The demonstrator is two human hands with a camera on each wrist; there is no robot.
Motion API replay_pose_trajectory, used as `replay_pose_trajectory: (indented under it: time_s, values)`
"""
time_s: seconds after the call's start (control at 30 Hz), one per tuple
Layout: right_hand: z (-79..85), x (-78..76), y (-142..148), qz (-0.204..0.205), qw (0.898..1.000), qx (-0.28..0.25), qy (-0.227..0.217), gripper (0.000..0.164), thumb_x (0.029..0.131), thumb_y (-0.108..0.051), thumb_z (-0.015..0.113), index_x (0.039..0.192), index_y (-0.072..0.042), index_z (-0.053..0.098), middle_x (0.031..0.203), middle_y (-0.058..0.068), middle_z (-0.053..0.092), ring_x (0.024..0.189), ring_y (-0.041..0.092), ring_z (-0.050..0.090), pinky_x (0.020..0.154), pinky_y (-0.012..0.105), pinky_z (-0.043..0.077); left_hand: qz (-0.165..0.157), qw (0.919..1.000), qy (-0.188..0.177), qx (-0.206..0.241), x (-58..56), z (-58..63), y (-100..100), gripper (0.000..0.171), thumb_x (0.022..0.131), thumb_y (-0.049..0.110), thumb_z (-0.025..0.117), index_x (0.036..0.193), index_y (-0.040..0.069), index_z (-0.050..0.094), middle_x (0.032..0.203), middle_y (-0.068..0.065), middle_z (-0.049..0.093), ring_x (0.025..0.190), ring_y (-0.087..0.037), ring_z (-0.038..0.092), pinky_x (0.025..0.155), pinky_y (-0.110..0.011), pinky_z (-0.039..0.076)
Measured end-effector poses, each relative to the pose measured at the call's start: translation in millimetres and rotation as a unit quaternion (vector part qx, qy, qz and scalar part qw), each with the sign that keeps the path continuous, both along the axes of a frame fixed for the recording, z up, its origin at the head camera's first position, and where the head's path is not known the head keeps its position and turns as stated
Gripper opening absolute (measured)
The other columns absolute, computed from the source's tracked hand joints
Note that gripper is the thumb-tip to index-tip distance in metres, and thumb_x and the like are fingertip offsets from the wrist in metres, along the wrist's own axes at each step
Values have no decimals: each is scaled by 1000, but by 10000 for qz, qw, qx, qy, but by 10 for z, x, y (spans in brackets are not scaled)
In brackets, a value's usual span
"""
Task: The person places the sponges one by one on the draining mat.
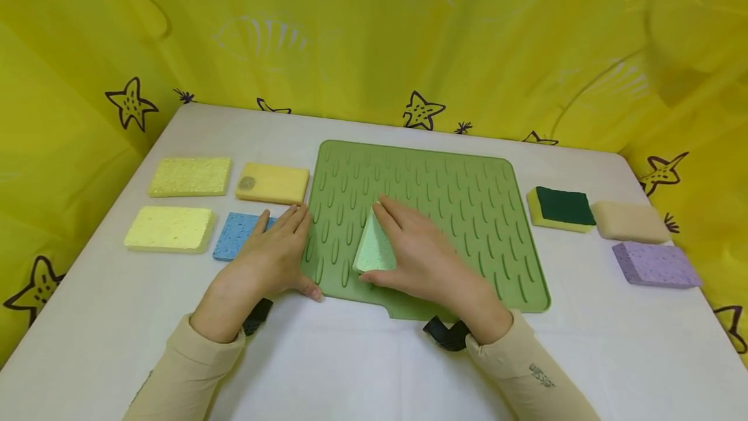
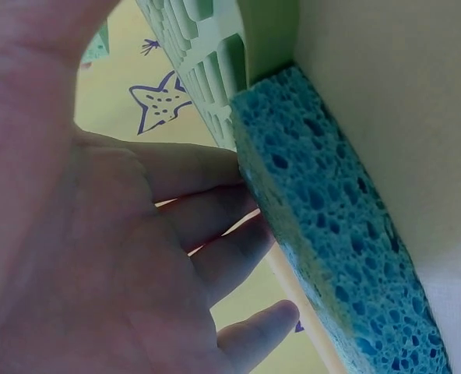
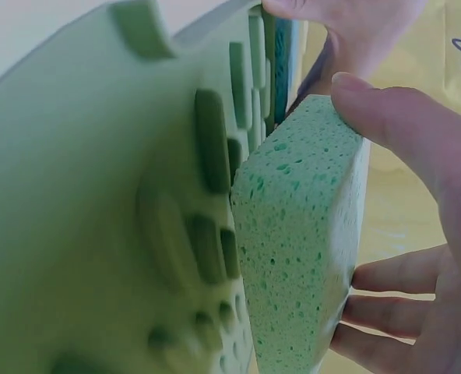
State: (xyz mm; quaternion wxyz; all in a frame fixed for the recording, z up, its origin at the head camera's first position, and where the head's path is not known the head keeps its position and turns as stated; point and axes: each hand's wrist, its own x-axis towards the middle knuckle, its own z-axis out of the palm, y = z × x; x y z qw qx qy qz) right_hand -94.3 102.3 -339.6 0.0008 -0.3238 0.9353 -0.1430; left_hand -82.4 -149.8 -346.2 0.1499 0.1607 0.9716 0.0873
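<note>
A light green sponge [image 1: 374, 253] is at the front left part of the green drying mat [image 1: 473, 213]. My right hand [image 1: 422, 253] holds it from above, and in the right wrist view the thumb is at one end of the sponge [image 3: 293, 226] with the fingers along its side. My left hand [image 1: 265, 262] spreads over a blue sponge [image 1: 232, 236] beside the mat, hiding part of it. Its thumb lies at the mat's front left corner. In the left wrist view the straight fingertips come right up to the blue sponge [image 2: 324, 210].
To the left lie two pale yellow sponges, one at the back [image 1: 189, 176] and one nearer [image 1: 169, 229], plus an orange-yellow sponge [image 1: 273, 182]. On the right are a green-topped scouring sponge [image 1: 562, 208], a beige sponge [image 1: 631, 221] and a purple sponge [image 1: 657, 264]. A yellow curtain [image 1: 362, 38] surrounds the white table [image 1: 350, 369].
</note>
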Motion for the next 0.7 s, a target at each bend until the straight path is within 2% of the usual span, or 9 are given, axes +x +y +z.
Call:
replay_pose_trajectory:
  time_s: [0.23,0.53,0.7]
  values:
    - [-28,-14,-163,187,9996,91,-166,108,76,-58,78,153,1,31,160,18,32,145,34,37,117,50,35,-23,10000,11,-35,-8,-10,-2,139,54,65,85,154,-7,21,164,-22,17,153,-36,17,121,-64,10]
    - [-92,-37,-315,380,9981,230,-424,106,77,-61,76,153,0,32,160,18,32,146,33,35,120,48,32,-95,9998,-194,-40,-20,-9,-19,141,54,66,85,155,-6,19,164,-21,16,153,-36,15,122,-63,6]
    - [-126,-21,-315,384,9978,216,-489,102,77,-60,76,153,-5,36,159,18,32,145,34,36,119,50,32,-123,9995,-282,-33,-38,3,-52,139,55,64,87,156,-5,19,165,-20,15,154,-37,12,122,-63,5]
